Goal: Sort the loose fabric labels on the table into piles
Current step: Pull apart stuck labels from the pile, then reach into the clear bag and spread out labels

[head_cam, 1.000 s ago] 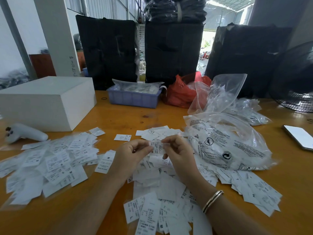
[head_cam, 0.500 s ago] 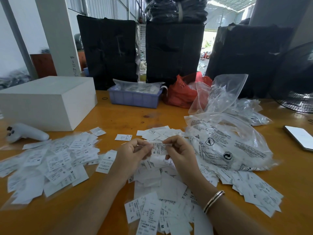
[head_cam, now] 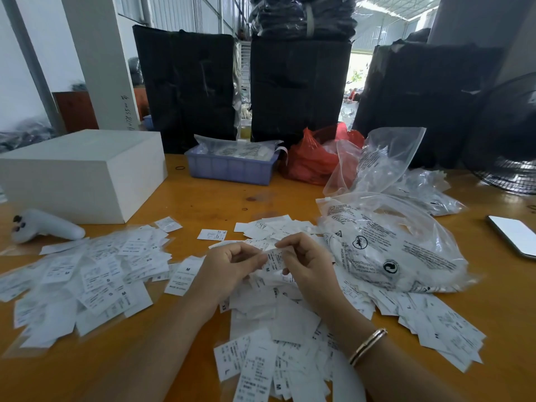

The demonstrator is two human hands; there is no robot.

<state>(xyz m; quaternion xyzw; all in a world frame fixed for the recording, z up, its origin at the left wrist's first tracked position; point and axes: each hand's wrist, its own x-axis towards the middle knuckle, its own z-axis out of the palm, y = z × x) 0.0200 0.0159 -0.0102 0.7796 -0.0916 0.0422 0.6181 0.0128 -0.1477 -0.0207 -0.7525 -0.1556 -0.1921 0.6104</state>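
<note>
**Label held up for a size check, piles waiting on either side**

Label (head_cam: 274, 258) sits between your two hands, lifted just above the loose heap (head_cam: 290, 320) so you can read the print, probably the "M" on it. Your left hand (head_cam: 229, 268) pinches its left edge with curled fingers; your right hand (head_cam: 307, 262) pinches the right edge the same way, so it's stretched flat. The spread pile (head_cam: 87, 274) to your left looks like one sorted batch, so I'd guess this one gets dropped somewhere once you've read it.
</note>
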